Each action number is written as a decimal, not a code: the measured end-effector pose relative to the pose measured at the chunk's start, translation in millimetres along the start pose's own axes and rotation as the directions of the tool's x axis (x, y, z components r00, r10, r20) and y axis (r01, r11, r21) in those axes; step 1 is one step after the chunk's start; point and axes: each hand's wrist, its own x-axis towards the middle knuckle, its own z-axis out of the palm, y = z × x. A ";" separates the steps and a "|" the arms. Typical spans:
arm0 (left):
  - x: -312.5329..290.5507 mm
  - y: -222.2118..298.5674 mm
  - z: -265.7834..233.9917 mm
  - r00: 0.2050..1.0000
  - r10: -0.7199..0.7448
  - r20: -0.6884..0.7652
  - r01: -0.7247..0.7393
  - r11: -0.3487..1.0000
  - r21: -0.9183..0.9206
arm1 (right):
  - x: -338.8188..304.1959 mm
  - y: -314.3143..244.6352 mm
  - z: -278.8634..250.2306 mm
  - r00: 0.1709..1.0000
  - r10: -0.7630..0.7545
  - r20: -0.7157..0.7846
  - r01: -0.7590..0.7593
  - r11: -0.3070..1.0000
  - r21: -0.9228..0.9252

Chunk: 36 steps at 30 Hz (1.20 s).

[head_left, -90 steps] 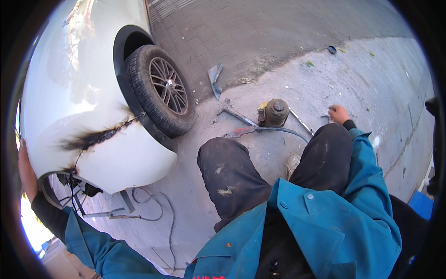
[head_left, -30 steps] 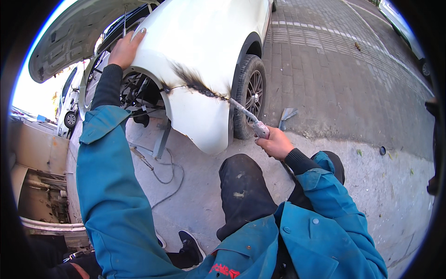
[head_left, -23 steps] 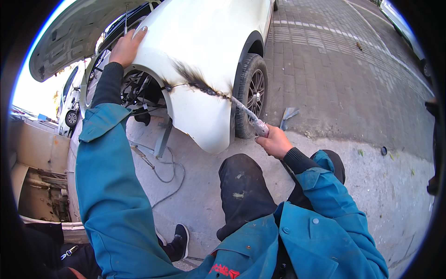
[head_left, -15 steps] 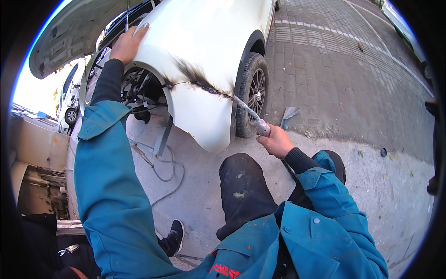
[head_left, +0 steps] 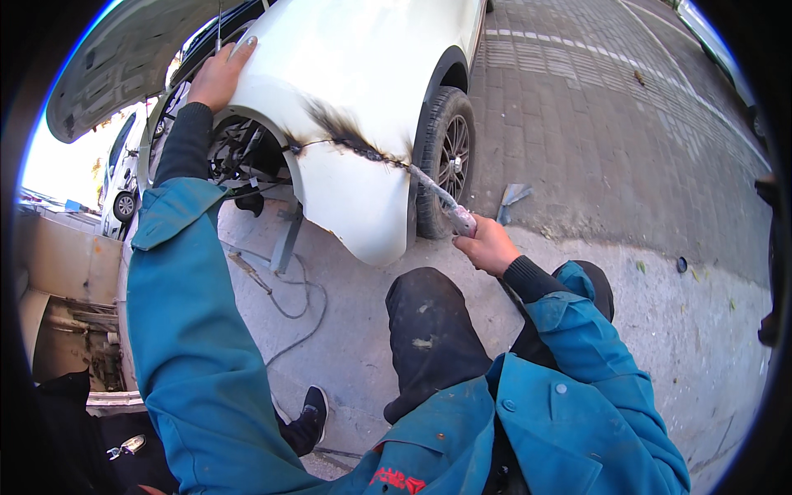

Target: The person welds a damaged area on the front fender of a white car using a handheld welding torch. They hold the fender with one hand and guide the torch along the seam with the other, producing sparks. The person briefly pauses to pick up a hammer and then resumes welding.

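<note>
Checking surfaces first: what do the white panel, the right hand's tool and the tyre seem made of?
White panel: probably sheet metal, glossily painted; its jagged seam is charred. Tool in the right hand: neck likely metal, scuffed grey; the pinkish handle could be plastic, unclear. Tyre: apparently rubber, dull black, with tread.

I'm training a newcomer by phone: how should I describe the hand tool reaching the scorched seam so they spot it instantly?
Find the white car, then the blackened seam across its body panel. At that seam's right end, the person's right grip holds the slim tool. Unlike the flat, bent grey scrap lying beyond it, it is a pale, mottled rod with a thicker pinkish handle.
</note>
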 end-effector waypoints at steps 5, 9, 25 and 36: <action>-1.4 1.2 -1.9 0.999 -0.008 0.038 0.008 1.000 -0.015 | 1.2 2.3 2.5 1.000 -0.025 -0.005 0.025 0.999 0.041; -1.1 0.7 -2.2 1.000 -0.003 0.030 0.003 1.000 -0.007 | 3.6 7.7 4.8 0.999 -0.049 -0.011 0.050 0.992 0.112; -3.4 5.6 -4.4 0.999 -0.009 0.031 0.011 0.998 -0.058 | 1.8 5.1 0.9 0.997 -0.072 -0.022 0.073 0.996 0.061; -4.3 6.3 -4.8 0.999 -0.008 0.040 0.010 0.999 -0.040 | 3.3 7.2 0.9 0.998 -0.053 -0.016 0.054 0.997 0.048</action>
